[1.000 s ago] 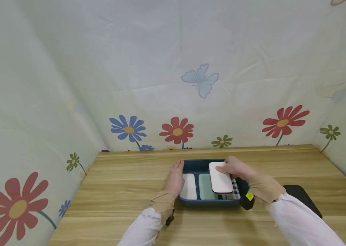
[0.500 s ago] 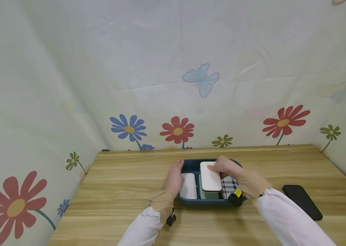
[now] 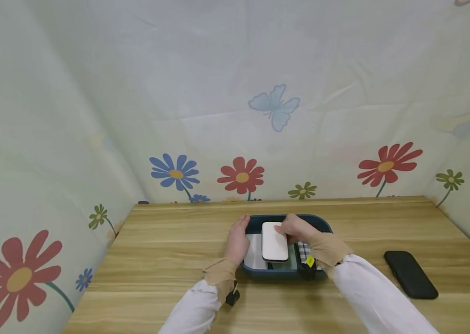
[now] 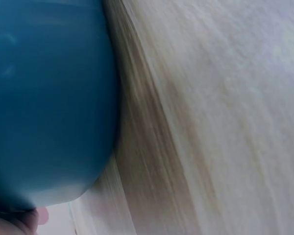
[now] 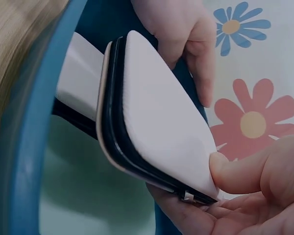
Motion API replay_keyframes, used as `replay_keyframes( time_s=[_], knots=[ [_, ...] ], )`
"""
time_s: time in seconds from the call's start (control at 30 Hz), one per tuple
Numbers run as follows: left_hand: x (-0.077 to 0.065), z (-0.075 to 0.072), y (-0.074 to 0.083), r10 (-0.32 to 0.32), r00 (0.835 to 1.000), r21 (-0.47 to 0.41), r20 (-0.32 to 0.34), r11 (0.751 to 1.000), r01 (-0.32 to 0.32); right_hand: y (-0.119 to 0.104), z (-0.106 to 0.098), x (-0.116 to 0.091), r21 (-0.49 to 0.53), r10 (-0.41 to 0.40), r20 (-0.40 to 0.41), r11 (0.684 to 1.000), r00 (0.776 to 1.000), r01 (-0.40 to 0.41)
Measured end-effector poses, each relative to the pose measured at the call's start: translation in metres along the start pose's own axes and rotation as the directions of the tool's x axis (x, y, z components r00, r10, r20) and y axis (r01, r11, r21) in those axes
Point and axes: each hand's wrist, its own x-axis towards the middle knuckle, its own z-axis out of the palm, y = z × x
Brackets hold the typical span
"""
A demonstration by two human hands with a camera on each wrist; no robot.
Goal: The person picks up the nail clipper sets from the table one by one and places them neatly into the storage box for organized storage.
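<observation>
A dark blue storage bin (image 3: 285, 274) stands on the wooden table. My left hand (image 3: 238, 241) holds its left end, fingers along the outside. My right hand (image 3: 297, 229) pinches a flat white case (image 3: 275, 243) by its far right corner, thumb on top and fingers beneath. Raised and tilted over the bin, the case shows a dark edge, a metal rim and a small clasp in the right wrist view. Under it lie a white item (image 3: 253, 253) at left and a pale green item (image 5: 93, 186) in the middle. A checked item (image 3: 304, 251) at right is partly hidden by the right wrist.
A black flat phone-like object (image 3: 411, 274) with rounded corners lies on the table, right of the bin. A flower-printed curtain (image 3: 201, 139) hangs behind and beside the table (image 3: 168, 241).
My right hand has carried the white case leftward, from over the right part of the bin to above its left and middle items. My left hand stays at the bin's left end.
</observation>
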Motion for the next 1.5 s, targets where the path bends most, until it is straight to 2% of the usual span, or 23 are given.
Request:
replay_keyframes(
  time_s=[0.13, 0.57, 0.9, 1.3, 1.5],
  knots=[
    [0.001, 0.001, -0.001, -0.003, 1.0, -0.011, -0.005, 1.0, 0.003, 0.001, 0.005, 0.004, 0.008, -0.005, -0.008, 1.0, 1.0, 0.005],
    [0.002, 0.0, 0.004, -0.068, 0.998, -0.048, 0.017, 0.996, 0.069, -0.002, 0.017, 0.012, -0.049, 0.07, -0.031, 0.996, 0.997, -0.071],
    [0.0, -0.003, 0.004, -0.026, 1.0, -0.029, 0.01, 0.999, 0.026, -0.002, 0.027, 0.016, -0.016, 0.055, -0.013, 0.998, 0.998, -0.055],
    [0.001, -0.003, 0.004, -0.034, 0.999, 0.003, 0.014, 0.999, 0.034, -0.008, 0.039, 0.019, -0.002, 0.068, -0.037, 0.998, 0.997, -0.068],
    [0.001, -0.003, 0.002, -0.052, 0.998, -0.01, 0.024, 0.999, 0.052, -0.007, 0.043, 0.022, -0.023, 0.067, -0.047, 0.997, 0.997, -0.069]
  ],
)
